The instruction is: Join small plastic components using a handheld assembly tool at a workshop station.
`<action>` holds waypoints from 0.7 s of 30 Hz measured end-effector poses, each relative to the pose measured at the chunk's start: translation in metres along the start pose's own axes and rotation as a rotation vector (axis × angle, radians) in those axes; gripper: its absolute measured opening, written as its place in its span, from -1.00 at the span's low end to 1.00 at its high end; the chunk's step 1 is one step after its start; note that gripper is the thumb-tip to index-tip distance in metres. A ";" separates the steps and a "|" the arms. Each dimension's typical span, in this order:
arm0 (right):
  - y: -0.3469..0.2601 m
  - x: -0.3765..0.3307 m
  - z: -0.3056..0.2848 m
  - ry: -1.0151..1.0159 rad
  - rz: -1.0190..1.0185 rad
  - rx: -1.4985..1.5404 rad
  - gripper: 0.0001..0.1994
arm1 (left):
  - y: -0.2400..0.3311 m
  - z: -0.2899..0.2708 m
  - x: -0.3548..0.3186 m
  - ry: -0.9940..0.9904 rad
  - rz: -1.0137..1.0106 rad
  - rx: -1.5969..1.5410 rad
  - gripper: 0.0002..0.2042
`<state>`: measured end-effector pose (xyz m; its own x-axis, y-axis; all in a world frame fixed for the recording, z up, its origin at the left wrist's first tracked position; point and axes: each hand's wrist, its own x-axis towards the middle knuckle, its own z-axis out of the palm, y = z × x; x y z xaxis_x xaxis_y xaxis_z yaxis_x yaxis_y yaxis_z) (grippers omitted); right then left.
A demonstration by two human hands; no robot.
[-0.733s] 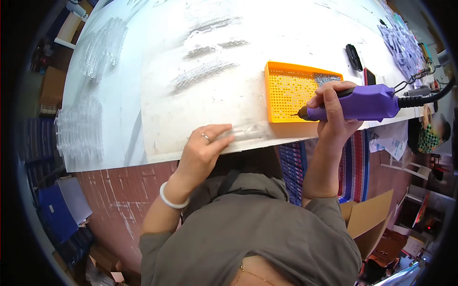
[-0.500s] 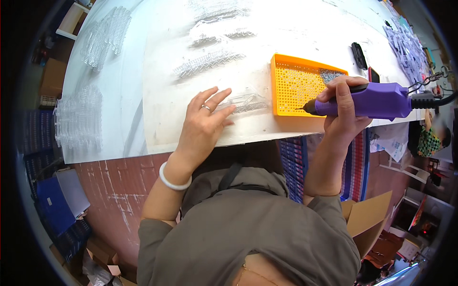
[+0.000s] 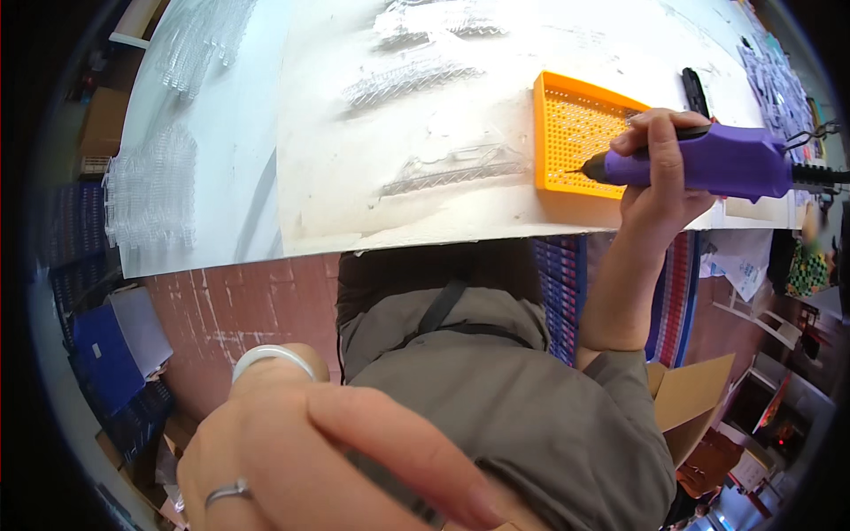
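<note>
My right hand (image 3: 660, 164) is wrapped round a purple electric screwdriver (image 3: 744, 161). The dark nose and thin bit point left, over the orange perforated tray (image 3: 538, 133). The hand and tool cover the tray's right side. My left hand (image 3: 292, 442), with a ring and a white bangle, is lifted off the table, large and near the camera at the lower left. Its fingers are apart and stretched toward the lower right; some tips run out of the picture. Nothing shows in it. A clear plastic strip-like part (image 3: 456, 173) lies left of the tray.
Stacks of clear toothed plastic parts (image 3: 152, 190) lie on the white table (image 3: 336, 217)'s left side, with further rows (image 3: 412, 81) toward the far middle. A black object (image 3: 695, 91) lies beyond the tray. A cardboard box (image 3: 695, 403) stands at lower right. A cord trails right from the screwdriver.
My left hand has left the table beside the clear part and come back and up, close to the camera. The view has shifted slightly; my right hand keeps holding the screwdriver over the tray.
</note>
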<state>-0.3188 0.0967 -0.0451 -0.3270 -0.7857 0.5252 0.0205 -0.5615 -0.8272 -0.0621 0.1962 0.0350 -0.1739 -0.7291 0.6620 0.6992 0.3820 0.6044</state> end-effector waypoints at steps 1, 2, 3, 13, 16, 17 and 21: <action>0.002 -0.002 0.001 0.006 0.006 -0.003 -0.92 | -0.002 -0.006 0.003 -0.077 0.024 -0.060 -0.85; 0.004 -0.002 0.002 0.000 -0.002 0.007 -0.92 | -0.006 -0.010 0.004 -0.078 0.016 -0.065 -0.85; 0.007 0.001 0.006 -0.023 -0.007 0.028 -0.92 | -0.011 -0.012 0.003 -0.155 -0.061 0.309 -0.85; 0.007 -0.003 0.003 -0.049 0.008 -0.048 -0.94 | -0.129 -0.071 -0.068 -0.310 -0.241 1.667 -0.49; 0.007 -0.003 0.003 -0.050 0.001 -0.053 -0.95 | -0.138 -0.071 -0.074 -0.307 -0.297 1.714 -0.47; 0.007 -0.003 0.003 -0.051 0.003 -0.054 -0.95 | -0.139 -0.072 -0.075 -0.320 -0.317 1.738 -0.46; 0.010 -0.002 0.002 -0.083 -0.018 -0.027 -0.95 | -0.143 -0.070 -0.075 -0.324 -0.292 1.785 -0.46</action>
<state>-0.3164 0.0918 -0.0540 -0.2473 -0.7950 0.5539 -0.0107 -0.5694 -0.8220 -0.1006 0.1562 -0.1325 -0.4030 -0.8326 0.3799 -0.8202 0.5127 0.2538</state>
